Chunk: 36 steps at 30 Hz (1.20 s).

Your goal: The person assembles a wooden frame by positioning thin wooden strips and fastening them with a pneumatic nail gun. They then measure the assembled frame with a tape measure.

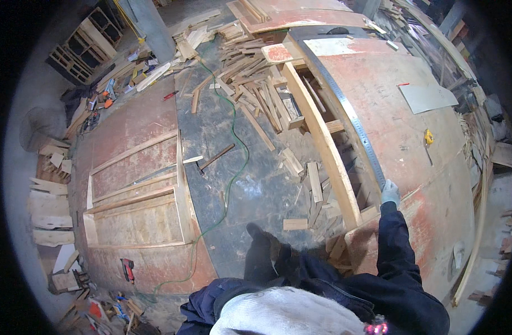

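Note:
My right hand, in a pale glove, is closed on the near end of a long steel ruler. The ruler runs away from me along the left edge of a worn reddish panel tabletop. Left of it stretches a thick wooden beam, with a gap and short crosspieces between the beam and the tabletop's edge. My left hand does not show; only dark sleeve cloth and a large white fabric surface fill the bottom of the view.
On the tabletop lie a yellow tape measure and a white sheet. Scrap wood litters the floor. A hammer, a green cord, a wooden frame and a red power tool lie to the left.

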{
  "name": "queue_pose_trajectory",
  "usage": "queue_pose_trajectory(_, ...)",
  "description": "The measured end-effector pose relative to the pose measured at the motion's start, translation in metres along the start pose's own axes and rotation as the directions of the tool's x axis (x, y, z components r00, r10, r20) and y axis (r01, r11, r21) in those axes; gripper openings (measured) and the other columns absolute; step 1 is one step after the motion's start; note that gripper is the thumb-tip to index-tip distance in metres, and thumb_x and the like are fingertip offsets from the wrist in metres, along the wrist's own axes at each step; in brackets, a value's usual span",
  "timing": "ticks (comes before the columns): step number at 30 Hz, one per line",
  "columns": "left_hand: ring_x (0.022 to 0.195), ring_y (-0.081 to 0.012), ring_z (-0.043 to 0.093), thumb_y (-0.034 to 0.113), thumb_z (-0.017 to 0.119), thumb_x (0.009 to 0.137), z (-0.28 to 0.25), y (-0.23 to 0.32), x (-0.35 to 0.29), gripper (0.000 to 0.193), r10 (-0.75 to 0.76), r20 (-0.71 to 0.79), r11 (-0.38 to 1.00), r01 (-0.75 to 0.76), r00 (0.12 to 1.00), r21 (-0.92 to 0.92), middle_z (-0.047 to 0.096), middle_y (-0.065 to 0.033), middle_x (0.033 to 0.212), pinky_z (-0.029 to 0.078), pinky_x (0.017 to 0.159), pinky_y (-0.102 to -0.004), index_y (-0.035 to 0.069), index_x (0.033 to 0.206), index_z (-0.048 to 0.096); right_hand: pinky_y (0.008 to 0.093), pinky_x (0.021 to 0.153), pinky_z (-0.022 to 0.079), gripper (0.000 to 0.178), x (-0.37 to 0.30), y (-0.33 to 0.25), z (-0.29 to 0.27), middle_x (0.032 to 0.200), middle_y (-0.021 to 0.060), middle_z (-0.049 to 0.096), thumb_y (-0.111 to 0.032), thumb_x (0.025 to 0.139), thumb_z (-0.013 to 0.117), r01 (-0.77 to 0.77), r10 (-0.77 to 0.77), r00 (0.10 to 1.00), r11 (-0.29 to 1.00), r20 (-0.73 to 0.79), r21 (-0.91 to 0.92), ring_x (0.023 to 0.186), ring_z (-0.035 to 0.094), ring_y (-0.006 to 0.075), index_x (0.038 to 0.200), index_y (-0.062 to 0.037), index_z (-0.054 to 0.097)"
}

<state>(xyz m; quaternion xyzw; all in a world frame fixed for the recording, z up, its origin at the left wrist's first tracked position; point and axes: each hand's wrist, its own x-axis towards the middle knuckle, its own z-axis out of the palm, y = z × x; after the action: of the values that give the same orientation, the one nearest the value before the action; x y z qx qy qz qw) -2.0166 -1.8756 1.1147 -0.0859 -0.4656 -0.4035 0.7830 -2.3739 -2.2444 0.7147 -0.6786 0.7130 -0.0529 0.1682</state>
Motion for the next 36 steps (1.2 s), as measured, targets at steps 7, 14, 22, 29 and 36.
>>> queue_pose_trajectory(7,0.089,-0.0358,0.073,0.037,0.046,0.107,-0.090,0.009,0.008,0.056,-0.447,-0.460,0.656,0.631,0.767,0.414,0.073,-0.0271,0.097,0.057,0.088,-0.0489,-0.009,0.139,0.055,0.0548,0.080,0.052,0.022,-0.008,0.004,0.015,0.099,0.0201,0.069,-0.022,0.098,0.050,0.300,-0.364,0.904,0.913,-0.224,-0.275,0.094,0.065,0.0440,0.099,-0.0090,0.068)
queue_pose_trajectory(14,0.109,-0.0327,0.069,0.023,0.063,0.098,-0.256,-0.231,-0.046,0.038,-0.621,-0.493,-0.047,0.599,0.610,0.800,0.071,-0.0190,0.118,0.052,0.098,-0.0419,0.001,0.128,0.067,0.0517,0.099,0.049,0.048,-0.002,-0.034,-0.020,0.118,0.0189,0.069,-0.049,0.100,0.042,-0.180,0.180,0.984,0.983,0.009,0.015,0.109,0.066,0.0411,0.115,-0.0134,0.071)
queue_pose_trajectory(22,0.136,-0.0432,0.045,0.028,0.067,0.090,-0.333,-0.404,-0.049,0.048,-0.663,-0.138,-0.167,0.035,0.736,0.985,0.054,-0.0251,0.139,0.028,0.118,-0.0596,0.002,0.131,0.061,0.0484,0.113,0.041,0.066,0.226,0.012,-0.096,0.140,0.0230,0.056,-0.045,0.087,0.073,-0.068,0.074,0.928,0.997,-0.364,0.028,0.133,0.051,0.0390,0.137,-0.0040,0.059)
queue_pose_trajectory(29,0.117,-0.0331,0.059,0.029,0.065,0.088,-0.372,-0.470,-0.042,0.029,-0.625,-0.122,-0.173,0.016,0.771,0.985,0.069,-0.0106,0.113,0.036,0.108,-0.0566,0.006,0.104,0.072,0.0468,0.111,0.040,0.072,0.394,0.084,-0.127,0.137,0.0220,0.057,-0.043,0.089,0.067,-0.148,0.146,0.839,0.988,-0.524,0.040,0.127,0.053,0.0405,0.142,0.0026,0.050)
queue_pose_trajectory(36,0.089,-0.0256,0.065,0.018,0.068,0.076,-0.372,-0.476,-0.033,0.009,-0.554,-0.035,-0.148,-0.057,0.832,0.987,0.068,-0.0033,0.089,0.046,0.081,-0.0440,0.012,0.083,0.068,0.0500,0.109,0.040,0.079,0.426,0.069,-0.093,0.135,0.0205,0.058,-0.048,0.087,0.068,-0.174,0.050,0.821,0.971,-0.568,-0.167,0.130,0.049,0.0371,0.147,-0.0005,0.045)
